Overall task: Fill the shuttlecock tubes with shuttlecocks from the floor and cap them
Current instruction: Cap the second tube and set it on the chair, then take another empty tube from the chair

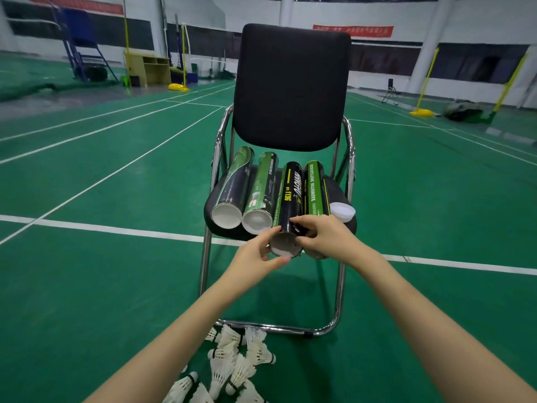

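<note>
Both arms reach forward to the chair [292,88]: the left hand [255,258] and right hand [327,235] each curl their fingers around the near end of the black tube [289,196]. It lies on the seat between three other tubes [258,190], a loose white cap [343,211] at the right. Its long axis runs from the backrest toward the person, near end overhanging the seat edge, and shuttlecocks [232,362] lie on the floor [101,286] below.

Indoor badminton hall. Green court floor [116,257] with white boundary lines [122,229]. Yellow net posts [424,82] on weighted bases at right, another post [183,53] at left with net hanging. Blue umpire ladder-chair [82,48] by far wall, red banner [353,31] above. Shuttlecocks [232,365] scattered on floor, shuttle tubes [261,190] lying on a black chair [290,85] set on court.
</note>
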`<state>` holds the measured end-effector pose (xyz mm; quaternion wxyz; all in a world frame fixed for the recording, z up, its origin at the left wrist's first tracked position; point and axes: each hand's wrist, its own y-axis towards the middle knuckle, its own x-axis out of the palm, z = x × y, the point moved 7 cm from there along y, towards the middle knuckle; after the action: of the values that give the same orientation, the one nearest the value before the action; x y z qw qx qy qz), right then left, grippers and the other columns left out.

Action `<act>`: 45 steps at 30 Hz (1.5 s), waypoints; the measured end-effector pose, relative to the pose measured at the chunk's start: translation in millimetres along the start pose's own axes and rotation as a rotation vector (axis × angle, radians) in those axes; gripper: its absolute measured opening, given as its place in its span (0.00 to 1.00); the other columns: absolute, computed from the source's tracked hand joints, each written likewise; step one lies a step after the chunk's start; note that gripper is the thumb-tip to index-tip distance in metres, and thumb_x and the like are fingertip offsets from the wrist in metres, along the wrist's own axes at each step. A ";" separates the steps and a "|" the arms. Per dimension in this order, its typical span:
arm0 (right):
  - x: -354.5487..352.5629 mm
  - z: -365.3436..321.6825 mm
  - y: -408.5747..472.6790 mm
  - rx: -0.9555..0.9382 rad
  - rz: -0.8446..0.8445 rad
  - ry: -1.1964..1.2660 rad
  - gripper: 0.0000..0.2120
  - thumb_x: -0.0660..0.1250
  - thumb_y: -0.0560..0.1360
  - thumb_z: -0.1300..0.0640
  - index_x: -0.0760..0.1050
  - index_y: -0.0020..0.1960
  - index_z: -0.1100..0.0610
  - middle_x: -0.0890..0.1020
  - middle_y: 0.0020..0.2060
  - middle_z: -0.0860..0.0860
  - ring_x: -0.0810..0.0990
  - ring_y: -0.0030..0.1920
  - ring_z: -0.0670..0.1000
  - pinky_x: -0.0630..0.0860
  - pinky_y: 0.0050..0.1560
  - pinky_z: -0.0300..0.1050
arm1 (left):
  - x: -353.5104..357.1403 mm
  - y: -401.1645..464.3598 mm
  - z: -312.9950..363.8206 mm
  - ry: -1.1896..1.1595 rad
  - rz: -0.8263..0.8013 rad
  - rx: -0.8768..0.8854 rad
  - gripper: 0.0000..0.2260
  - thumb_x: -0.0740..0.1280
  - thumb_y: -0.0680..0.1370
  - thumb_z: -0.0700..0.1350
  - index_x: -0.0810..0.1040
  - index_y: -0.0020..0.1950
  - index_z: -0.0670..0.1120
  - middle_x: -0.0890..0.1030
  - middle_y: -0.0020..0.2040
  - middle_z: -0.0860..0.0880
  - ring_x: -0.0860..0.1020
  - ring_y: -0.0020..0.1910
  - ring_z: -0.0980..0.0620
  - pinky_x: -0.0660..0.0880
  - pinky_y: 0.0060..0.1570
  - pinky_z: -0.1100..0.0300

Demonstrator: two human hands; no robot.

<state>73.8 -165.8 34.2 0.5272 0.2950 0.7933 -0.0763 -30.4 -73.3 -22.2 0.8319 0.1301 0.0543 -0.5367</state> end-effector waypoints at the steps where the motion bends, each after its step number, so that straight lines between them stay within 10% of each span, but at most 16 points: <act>1: -2.1 -0.7 -0.5 -0.002 0.006 0.011 0.21 0.69 0.72 0.57 0.74 0.64 0.52 0.82 0.56 0.51 0.80 0.56 0.47 0.74 0.57 0.43 | 0.1 -1.1 -0.3 -0.021 0.005 -0.004 0.29 0.73 0.70 0.38 0.68 0.68 0.52 0.77 0.61 0.54 0.75 0.59 0.59 0.69 0.63 0.57; 8: -33.5 -9.5 -15.3 0.011 0.088 0.306 0.19 0.69 0.73 0.58 0.74 0.64 0.52 0.79 0.57 0.44 0.75 0.58 0.41 0.70 0.58 0.29 | -8.1 -14.8 28.7 -0.073 0.114 0.146 0.32 0.73 0.69 0.36 0.66 0.68 0.55 0.73 0.60 0.63 0.71 0.57 0.73 0.67 0.60 0.70; 14: -44.0 -28.5 -39.2 -0.006 0.173 0.423 0.16 0.68 0.73 0.62 0.77 0.60 0.53 0.79 0.44 0.39 0.75 0.44 0.27 0.71 0.49 0.26 | 3.6 -21.8 62.7 0.175 0.117 0.388 0.35 0.76 0.66 0.37 0.66 0.67 0.58 0.62 0.73 0.55 0.61 0.69 0.65 0.64 0.64 0.66; 26: -71.7 -32.0 -95.7 0.059 0.367 0.770 0.13 0.66 0.75 0.63 0.79 0.56 0.52 0.84 0.50 0.50 0.82 0.51 0.44 0.78 0.55 0.45 | 18.7 -49.6 113.3 0.259 0.252 0.664 0.35 0.75 0.67 0.34 0.65 0.70 0.48 0.69 0.68 0.55 0.66 0.69 0.57 0.66 0.66 0.57; 45: -129.6 -88.5 -153.2 -0.165 0.391 1.086 0.14 0.72 0.61 0.51 0.83 0.47 0.43 0.85 0.47 0.44 0.82 0.49 0.43 0.79 0.44 0.38 | 8.6 -122.6 233.4 0.508 0.169 1.033 0.33 0.75 0.67 0.36 0.66 0.69 0.39 0.69 0.68 0.46 0.66 0.70 0.52 0.62 0.68 0.59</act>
<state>-45.3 -302.6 157.5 0.0703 0.3909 0.8839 0.2468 -149.5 -192.8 180.6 0.6614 0.6477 -0.0271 -0.3773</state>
